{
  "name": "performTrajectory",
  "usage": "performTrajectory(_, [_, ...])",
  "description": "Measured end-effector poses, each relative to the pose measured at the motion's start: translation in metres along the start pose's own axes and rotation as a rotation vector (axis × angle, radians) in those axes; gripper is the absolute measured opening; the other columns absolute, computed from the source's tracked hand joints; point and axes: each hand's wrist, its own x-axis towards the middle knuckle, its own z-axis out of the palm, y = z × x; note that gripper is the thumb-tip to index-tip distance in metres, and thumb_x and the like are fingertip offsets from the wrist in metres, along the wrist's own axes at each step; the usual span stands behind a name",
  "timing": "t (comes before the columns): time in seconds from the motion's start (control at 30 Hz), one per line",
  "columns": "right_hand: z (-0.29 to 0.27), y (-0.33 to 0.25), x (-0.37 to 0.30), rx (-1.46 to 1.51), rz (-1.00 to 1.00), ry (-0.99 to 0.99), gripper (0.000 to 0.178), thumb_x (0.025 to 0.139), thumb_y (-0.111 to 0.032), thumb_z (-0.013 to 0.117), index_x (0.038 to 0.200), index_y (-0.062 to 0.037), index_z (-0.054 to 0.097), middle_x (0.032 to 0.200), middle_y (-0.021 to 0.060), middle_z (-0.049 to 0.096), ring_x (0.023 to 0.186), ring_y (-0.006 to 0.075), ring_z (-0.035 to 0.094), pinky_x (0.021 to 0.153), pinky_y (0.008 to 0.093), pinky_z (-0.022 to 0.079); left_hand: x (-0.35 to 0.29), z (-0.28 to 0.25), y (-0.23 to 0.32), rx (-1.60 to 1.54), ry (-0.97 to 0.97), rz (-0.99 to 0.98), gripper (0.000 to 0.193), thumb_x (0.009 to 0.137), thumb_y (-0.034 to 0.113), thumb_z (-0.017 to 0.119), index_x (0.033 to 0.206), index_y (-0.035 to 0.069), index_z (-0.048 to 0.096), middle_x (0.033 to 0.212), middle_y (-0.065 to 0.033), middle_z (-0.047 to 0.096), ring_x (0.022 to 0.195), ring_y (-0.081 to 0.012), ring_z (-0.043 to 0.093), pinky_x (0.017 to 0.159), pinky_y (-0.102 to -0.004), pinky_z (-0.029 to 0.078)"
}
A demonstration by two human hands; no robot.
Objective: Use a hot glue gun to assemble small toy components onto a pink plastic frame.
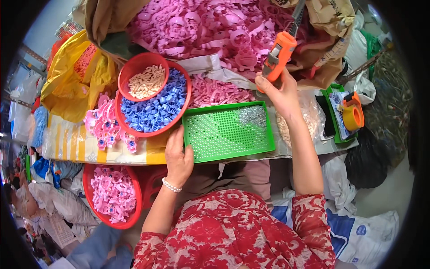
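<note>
Green tray (234,133) of silvery bits (252,116) beside red basin (188,86) of blue parts (159,105)

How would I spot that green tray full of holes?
Start at the striped table. Right of the big red basin of blue pieces, the green tray lies with the left hand at its left edge. Unlike the green container farther right, its floor is a grid of holes, with silvery bits piled in one corner.

The green tray (270,130) at centre and orange tool (282,47) at upper right look like smooth plastic, the upper-left yellow bag (60,87) like crinkled, glossy film.
</note>
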Motion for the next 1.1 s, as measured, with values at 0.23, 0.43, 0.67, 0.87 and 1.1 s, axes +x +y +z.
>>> performTrajectory(0.23, [-0.006,-0.007,0.008,-0.137,-0.011,-0.053,0.043,0.078,-0.03,0.075,0.101,0.0008,0.055,0.091,0.0068,0.064,0.082,0.0126,0.06,0.077,0.0286,0.049,-0.002,0.0,0.009,-0.004,0.006,0.041,0.052,0.071,-0.005,0.048,0.124,-0.007,0.048,0.115,-0.0242,0.053,0.105,-0.0386,0.052,0.093,-0.0411,0.042])
performTrajectory(0.43, [-0.001,-0.004,0.001,-0.017,-0.01,-0.033,0.04,0.078,-0.025,0.075,0.102,0.0009,0.056,0.091,0.0065,0.064,0.082,0.0122,0.06,0.077,0.0284,0.049,-0.001,0.017,0.019,0.005,0.049,0.061,0.053,0.069,-0.007,0.046,0.122,-0.008,0.049,0.108,-0.0239,0.053,0.097,-0.0388,0.054,0.086,-0.0415,0.044])
performTrajectory(0.67, [0.019,-0.017,-0.002,0.237,-0.015,-0.086,0.037,0.077,-0.017,0.075,0.104,0.0003,0.055,0.094,0.0066,0.063,0.084,0.0122,0.06,0.076,0.0281,0.05,0.015,0.038,0.024,-0.002,0.044,0.094,0.052,0.067,-0.008,0.045,0.119,-0.009,0.049,0.109,-0.0245,0.053,0.098,-0.04,0.053,0.086,-0.0434,0.044])
performTrajectory(0.87, [0.039,-0.005,0.009,0.187,-0.043,-0.13,0.036,0.076,-0.02,0.076,0.1,-0.0005,0.056,0.09,0.0043,0.062,0.08,0.0103,0.059,0.073,0.0257,0.05,0.021,0.043,0.027,-0.021,0.045,0.102,0.053,0.067,-0.008,0.045,0.119,-0.01,0.049,0.107,-0.0249,0.054,0.098,-0.0403,0.053,0.086,-0.0437,0.043])
performTrajectory(1.1, [0.043,0.002,0.015,0.236,-0.077,-0.101,0.04,0.078,-0.029,0.076,0.099,-0.0021,0.056,0.088,0.0009,0.059,0.081,0.0085,0.054,0.074,0.0246,0.045,0.015,0.042,0.028,-0.056,0.054,0.103,0.053,0.068,-0.005,0.044,0.121,-0.009,0.049,0.107,-0.0241,0.054,0.098,-0.0383,0.055,0.087,-0.0397,0.044])
